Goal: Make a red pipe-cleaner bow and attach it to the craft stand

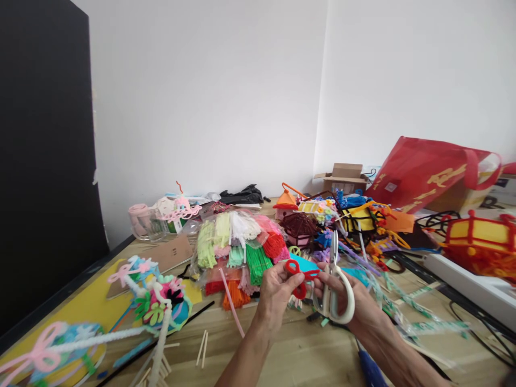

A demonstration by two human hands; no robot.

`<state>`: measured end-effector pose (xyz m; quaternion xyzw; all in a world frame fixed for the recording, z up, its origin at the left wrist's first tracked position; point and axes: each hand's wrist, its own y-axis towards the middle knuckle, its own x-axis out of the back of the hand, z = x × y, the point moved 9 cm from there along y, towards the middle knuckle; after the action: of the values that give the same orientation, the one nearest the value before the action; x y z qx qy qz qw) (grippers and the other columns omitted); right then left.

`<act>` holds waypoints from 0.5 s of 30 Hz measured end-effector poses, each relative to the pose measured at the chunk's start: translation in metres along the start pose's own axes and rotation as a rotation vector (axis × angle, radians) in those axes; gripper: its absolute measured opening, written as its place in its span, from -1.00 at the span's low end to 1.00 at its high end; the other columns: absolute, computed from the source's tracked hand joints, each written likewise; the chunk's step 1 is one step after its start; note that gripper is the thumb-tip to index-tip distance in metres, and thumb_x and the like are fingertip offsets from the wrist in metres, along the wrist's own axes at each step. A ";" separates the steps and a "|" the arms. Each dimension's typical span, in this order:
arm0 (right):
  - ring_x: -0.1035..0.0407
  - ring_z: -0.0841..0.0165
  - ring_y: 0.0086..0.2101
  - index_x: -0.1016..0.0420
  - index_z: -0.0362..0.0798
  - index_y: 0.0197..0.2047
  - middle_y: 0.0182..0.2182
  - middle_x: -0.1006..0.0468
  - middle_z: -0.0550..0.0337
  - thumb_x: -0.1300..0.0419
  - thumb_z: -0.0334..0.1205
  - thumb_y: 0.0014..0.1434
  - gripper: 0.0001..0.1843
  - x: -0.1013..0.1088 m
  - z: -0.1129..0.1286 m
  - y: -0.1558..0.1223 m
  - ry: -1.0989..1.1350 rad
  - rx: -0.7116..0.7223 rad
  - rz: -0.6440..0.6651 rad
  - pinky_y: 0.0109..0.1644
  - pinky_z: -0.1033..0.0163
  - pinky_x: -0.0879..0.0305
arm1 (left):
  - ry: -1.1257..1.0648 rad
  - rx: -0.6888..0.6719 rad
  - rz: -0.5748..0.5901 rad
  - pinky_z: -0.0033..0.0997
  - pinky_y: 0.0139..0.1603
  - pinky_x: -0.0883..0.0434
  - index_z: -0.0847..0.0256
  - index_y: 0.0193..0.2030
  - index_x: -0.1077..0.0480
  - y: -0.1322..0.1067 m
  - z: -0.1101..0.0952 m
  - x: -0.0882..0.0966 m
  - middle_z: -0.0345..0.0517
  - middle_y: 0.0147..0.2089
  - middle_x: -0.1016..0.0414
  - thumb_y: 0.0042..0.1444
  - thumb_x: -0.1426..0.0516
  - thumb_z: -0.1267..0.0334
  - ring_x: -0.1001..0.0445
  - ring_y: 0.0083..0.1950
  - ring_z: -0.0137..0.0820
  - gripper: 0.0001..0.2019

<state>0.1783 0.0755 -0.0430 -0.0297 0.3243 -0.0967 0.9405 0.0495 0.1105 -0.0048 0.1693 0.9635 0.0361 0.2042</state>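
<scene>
My left hand [277,293] pinches a red pipe cleaner [297,277] bent into loops, held just above the wooden table. Close to its right, my right hand [357,306] grips white-handled scissors [334,287] with the blades pointing up and away. The two hands almost touch at the red pipe cleaner. A turquoise paper shape [304,264] lies right behind the loops.
Bags of coloured pipe cleaners [237,244] are heaped behind the hands. Finished pipe-cleaner crafts [159,303] lie at the left on yellow sheets. A red bag [427,172], a cardboard box [344,177], a red-and-yellow lantern [481,239] and several small models [300,226] crowd the right and back.
</scene>
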 end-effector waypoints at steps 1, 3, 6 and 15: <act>-0.51 0.39 -0.50 -0.44 -0.04 -0.09 -0.54 -0.60 0.23 -0.41 -0.31 -0.08 -0.55 -0.001 0.000 0.000 0.006 0.000 0.000 -0.37 0.36 -0.48 | -0.019 0.022 0.008 -0.53 -0.49 -0.35 0.33 -0.41 -0.46 0.000 0.002 -0.001 -0.16 -0.50 -0.49 -0.21 -0.33 0.29 -0.40 -0.53 -0.49 -0.79; -0.51 0.39 -0.50 -0.45 -0.04 -0.10 -0.55 -0.60 0.25 -0.42 -0.31 -0.09 -0.56 -0.001 -0.001 0.000 0.013 -0.001 -0.002 -0.37 0.36 -0.48 | -0.057 0.055 0.014 -0.52 -0.50 -0.36 0.33 -0.41 -0.47 -0.001 0.005 -0.001 -0.15 -0.49 -0.50 -0.20 -0.32 0.28 -0.41 -0.54 -0.49 -0.79; -0.51 0.36 -0.50 -0.45 -0.05 -0.15 -0.54 -0.61 0.23 -0.44 -0.31 -0.14 -0.56 0.001 -0.003 0.001 -0.008 -0.013 -0.003 -0.40 0.33 -0.48 | -0.115 0.068 -0.006 -0.54 -0.49 -0.35 0.34 -0.37 -0.48 0.000 0.006 0.005 -0.12 -0.45 -0.52 -0.16 -0.32 0.27 -0.42 -0.53 -0.50 -0.78; -0.50 0.37 -0.48 -0.43 -0.04 -0.18 -0.53 -0.60 0.23 -0.44 -0.16 -0.13 -0.56 -0.004 0.005 -0.004 -0.219 0.050 0.005 -0.46 0.40 -0.39 | -0.142 0.058 -0.031 -0.53 -0.41 -0.38 0.29 -0.33 -0.49 0.006 0.003 0.019 -0.17 -0.42 -0.52 -0.18 -0.34 0.26 -0.44 -0.48 -0.49 -0.75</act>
<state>0.1781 0.0724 -0.0362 -0.0157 0.2170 -0.0984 0.9711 0.0360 0.1230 -0.0142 0.1621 0.9498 -0.0073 0.2676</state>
